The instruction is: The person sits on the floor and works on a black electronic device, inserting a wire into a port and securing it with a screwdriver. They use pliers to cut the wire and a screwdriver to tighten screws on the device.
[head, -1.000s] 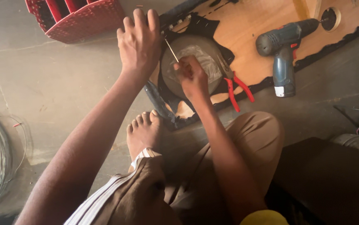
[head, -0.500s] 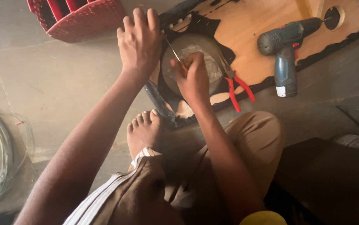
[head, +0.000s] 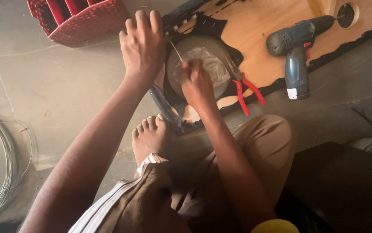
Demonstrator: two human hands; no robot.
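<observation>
Barely anything shifts from a moment ago: the right hand (head: 197,82) slides a touch lower over the work and the thin metal wire (head: 176,51) it pinches now points up and left, while the left hand stays planted where it was. That right hand is closed, fingertips bunched tight around the lower end of the wire, right over the round dark metal disc with a pale crinkled sheet in its middle (head: 207,60). The disc sits on the light brown wooden board (head: 263,30), framed by black edging, just ahead of the person's bare foot (head: 149,136) on the grey concrete floor (head: 56,95).

Over to the left hand (head: 143,43): fingers stretched out and held close together, palm down, pressing on the disc's left rim and the black edging there. It grips nothing, simply lies flat.

Just right of the disc, touching its edge, lie the red-handled pliers (head: 244,88), handles splayed toward the near edge of the board. Further right on the board rests the blue and grey cordless drill (head: 296,47), lying on its side, its nose aimed at a round hole in the wood (head: 348,13). Up at top left stands the red woven plastic basket (head: 80,19), well apart from the hands. At far left, a coil of thin grey wire (head: 0,168) lies looped on the floor.
</observation>
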